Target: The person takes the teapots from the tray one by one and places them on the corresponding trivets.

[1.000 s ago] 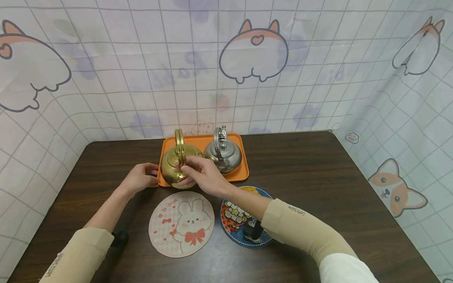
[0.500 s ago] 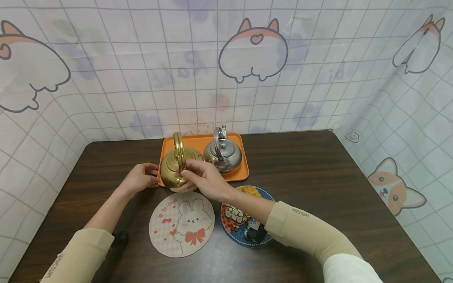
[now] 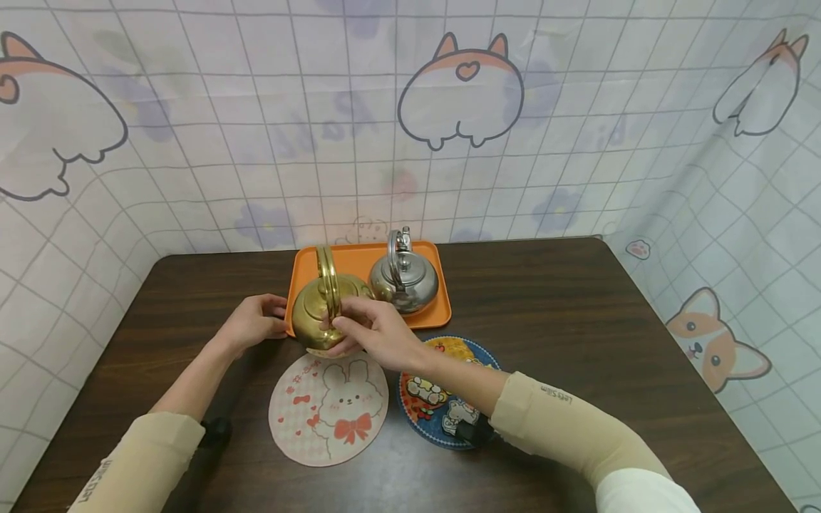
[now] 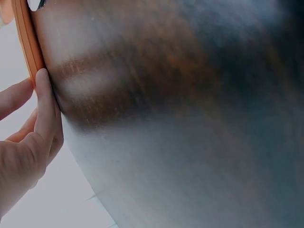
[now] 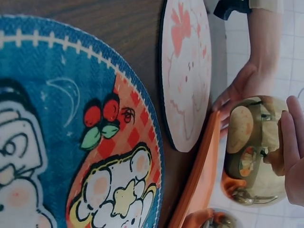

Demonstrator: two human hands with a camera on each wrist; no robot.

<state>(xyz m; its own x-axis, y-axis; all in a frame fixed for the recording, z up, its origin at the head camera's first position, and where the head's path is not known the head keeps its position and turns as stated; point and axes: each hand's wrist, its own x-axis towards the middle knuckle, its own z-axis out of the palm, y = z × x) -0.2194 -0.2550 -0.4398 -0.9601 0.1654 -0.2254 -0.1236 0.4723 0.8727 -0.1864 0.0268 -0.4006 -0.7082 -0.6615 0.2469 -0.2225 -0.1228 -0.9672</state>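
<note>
My right hand (image 3: 380, 333) grips the gold kettle (image 3: 308, 313) at the low near end of its arched handle. In the right wrist view, the gold kettle (image 5: 254, 156) shows a gap between its base and the orange tray (image 5: 202, 175), so it hangs over the tray's near left part. My left hand (image 3: 251, 326) pinches the left rim of the orange tray (image 3: 359, 252); in the left wrist view its fingers (image 4: 43, 90) lie along the rim. A silver kettle (image 3: 415, 281) stands on the tray's right half, its handle upright.
A round pink rabbit mat (image 3: 328, 417) lies just in front of the tray on the dark wooden table (image 3: 545, 306). To its right is a round blue cartoon mat (image 3: 423, 422), partly under my right forearm. A patterned cloth wall (image 3: 359, 171) rises behind the table.
My right hand has drawn the gold kettle toward me and slightly right, so its base now overlaps the top of the rabbit mat in view. The left hand, tray and silver kettle have stayed put.
</note>
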